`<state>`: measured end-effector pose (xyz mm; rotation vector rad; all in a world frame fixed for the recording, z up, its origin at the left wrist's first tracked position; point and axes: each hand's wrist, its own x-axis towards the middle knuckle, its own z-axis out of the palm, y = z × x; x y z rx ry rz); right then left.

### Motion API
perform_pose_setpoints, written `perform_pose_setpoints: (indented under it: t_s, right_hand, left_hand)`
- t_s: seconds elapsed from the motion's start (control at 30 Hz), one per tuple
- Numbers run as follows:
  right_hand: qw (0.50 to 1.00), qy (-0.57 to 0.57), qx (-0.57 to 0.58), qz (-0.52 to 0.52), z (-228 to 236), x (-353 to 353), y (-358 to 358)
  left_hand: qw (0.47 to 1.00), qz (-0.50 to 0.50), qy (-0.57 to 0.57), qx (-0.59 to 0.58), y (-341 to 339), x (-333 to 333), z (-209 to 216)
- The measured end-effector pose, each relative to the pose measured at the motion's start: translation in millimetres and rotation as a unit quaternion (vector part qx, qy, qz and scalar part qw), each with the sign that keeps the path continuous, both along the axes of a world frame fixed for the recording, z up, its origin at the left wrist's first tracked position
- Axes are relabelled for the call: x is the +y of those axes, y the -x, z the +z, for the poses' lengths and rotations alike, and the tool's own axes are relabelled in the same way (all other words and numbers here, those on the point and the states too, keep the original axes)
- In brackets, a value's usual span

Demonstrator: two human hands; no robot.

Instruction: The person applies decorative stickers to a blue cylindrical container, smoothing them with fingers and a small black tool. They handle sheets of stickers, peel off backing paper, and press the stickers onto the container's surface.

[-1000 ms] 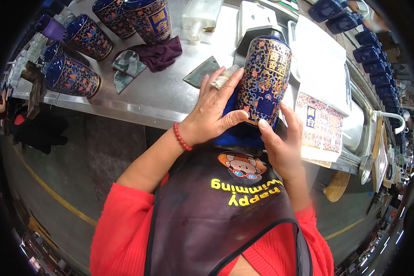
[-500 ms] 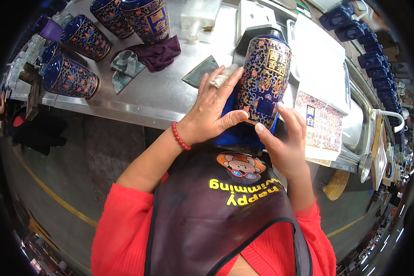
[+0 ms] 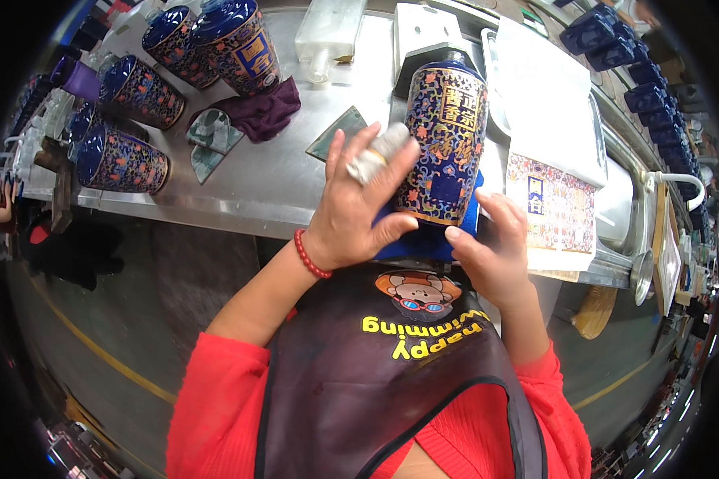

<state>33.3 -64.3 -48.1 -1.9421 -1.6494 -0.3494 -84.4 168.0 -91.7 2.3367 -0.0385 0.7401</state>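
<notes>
A dark blue bottle (image 3: 443, 148) with a colourful floral pattern lies before me, its neck pointing away toward a white block stand (image 3: 425, 30). Blue cloth (image 3: 470, 214) shows beneath its near end. Along the bottle's left side is my left hand (image 3: 351, 203), open, fingers spread and thumb by the base; a whitish wrap (image 3: 379, 152) covers one finger. My right hand (image 3: 499, 247) is open at the lower right, its fingertips at the bottle's edge and its thumb near the base. Whether either hand presses on the bottle, I cannot tell.
Several similar patterned bottles (image 3: 124, 158) stand at the left. Near them lie a purple cloth (image 3: 264, 112) and marbled green flat pieces (image 3: 214, 136). A clear glass bottle (image 3: 327, 36) lies behind. A patterned sheet (image 3: 551, 203) and white paper (image 3: 539, 96) are on the right.
My left hand's fingers have lifted and shifted a little away from the bottle's side. The right hand stays near the base. The whole view has shifted slightly.
</notes>
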Motion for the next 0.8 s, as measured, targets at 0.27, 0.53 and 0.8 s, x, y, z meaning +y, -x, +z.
perform_pose_setpoints:
  t_s: [0.27,0.53,0.8]
  right_hand:
    - [0.997,-0.034,0.067,-0.031,-18,-13,-6]
    - [0.988,-0.064,0.130,-0.049,-29,-7,-6]
    - [0.984,-0.014,0.161,-0.073,-30,-4,-7]
  left_hand:
    - [0.976,-0.075,-0.198,-0.059,23,-10,12]
    - [0.991,0.000,-0.135,-0.002,-10,-26,30]
    - [0.999,-0.011,0.003,-0.038,-7,-21,19]
